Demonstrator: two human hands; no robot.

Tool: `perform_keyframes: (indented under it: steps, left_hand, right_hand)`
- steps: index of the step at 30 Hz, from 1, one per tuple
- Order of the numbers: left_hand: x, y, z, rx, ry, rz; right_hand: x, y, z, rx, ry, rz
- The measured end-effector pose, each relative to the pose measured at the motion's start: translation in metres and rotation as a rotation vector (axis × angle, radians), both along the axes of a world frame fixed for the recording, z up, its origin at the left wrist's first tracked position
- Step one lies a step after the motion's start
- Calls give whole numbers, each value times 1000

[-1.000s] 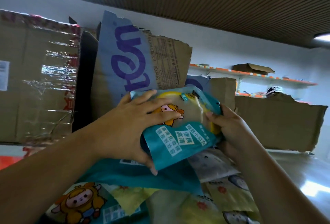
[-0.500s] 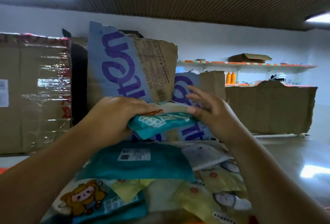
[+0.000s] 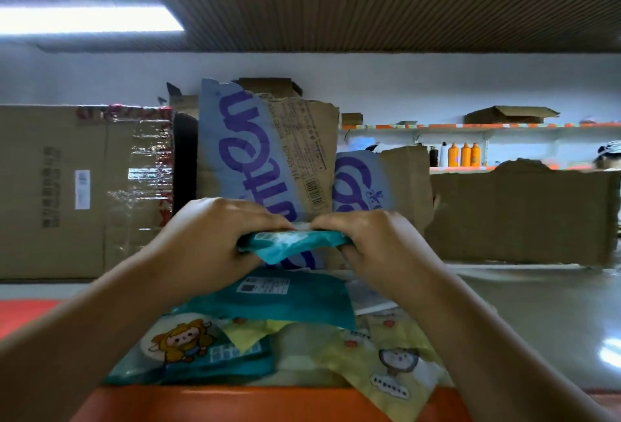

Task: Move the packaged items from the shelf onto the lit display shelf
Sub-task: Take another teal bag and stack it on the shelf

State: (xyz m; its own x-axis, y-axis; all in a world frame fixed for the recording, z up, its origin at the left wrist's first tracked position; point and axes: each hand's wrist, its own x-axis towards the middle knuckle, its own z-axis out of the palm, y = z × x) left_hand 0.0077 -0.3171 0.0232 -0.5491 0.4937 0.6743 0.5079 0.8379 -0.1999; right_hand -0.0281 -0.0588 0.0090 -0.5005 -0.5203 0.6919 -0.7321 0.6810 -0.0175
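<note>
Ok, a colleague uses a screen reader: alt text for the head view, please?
The left hand and right hand grip a teal packet at its two ends, above a pile of teal and yellow packets; torn cardboard boxes stand behind.

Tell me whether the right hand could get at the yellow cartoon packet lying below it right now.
Probably not yet: the right hand grips the teal packet together with the left hand. The yellow packet itself lies uncovered near its forearm.

A bright ceiling light (image 3: 90, 19) washes out at upper left; glare shines on the grey surface (image 3: 571, 320) and box tape (image 3: 148, 174). Edges bend; details look soft.
</note>
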Motion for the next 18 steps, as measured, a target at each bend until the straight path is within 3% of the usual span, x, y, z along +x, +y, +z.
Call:
perform_keyframes:
  steps: [8, 14, 18]
  left_hand:
    - [38, -22, -9, -20, 2, 81]
    - [76, -83, -5, -11, 64, 149]
    - [102, -143, -7, 37, 0, 207]
  right_hand:
    - [14, -30, -5, -22, 48, 77]
    - [32, -84, 10, 58, -8, 132]
    - [54, -145, 12, 119, 15, 153]
